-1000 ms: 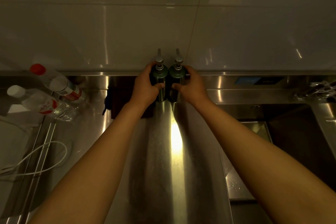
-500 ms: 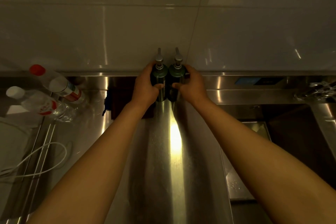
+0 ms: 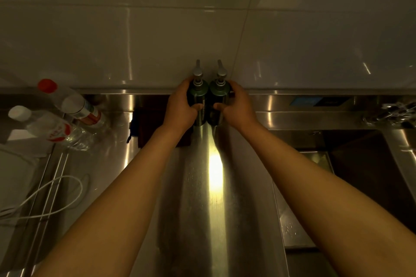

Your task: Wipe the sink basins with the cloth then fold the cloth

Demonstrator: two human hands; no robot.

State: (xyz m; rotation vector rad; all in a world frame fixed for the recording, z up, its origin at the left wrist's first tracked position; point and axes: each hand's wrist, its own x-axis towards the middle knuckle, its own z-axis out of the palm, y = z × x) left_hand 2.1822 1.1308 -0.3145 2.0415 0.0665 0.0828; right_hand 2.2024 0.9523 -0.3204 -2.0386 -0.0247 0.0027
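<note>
Two dark green pump bottles stand side by side against the tiled wall at the back of the steel counter. My left hand (image 3: 180,108) wraps the left pump bottle (image 3: 198,94). My right hand (image 3: 238,108) wraps the right pump bottle (image 3: 217,94). A dark folded cloth (image 3: 150,123) lies on the counter just left of my left wrist, partly hidden by my forearm. A sink basin (image 3: 371,164) opens at the right, dark inside.
Two clear plastic water bottles (image 3: 60,128) lie at the far left, one with a red cap. A white cable (image 3: 49,195) loops over the left counter edge. A faucet part (image 3: 391,112) shows at the far right. The steel counter strip (image 3: 213,209) runs between my arms.
</note>
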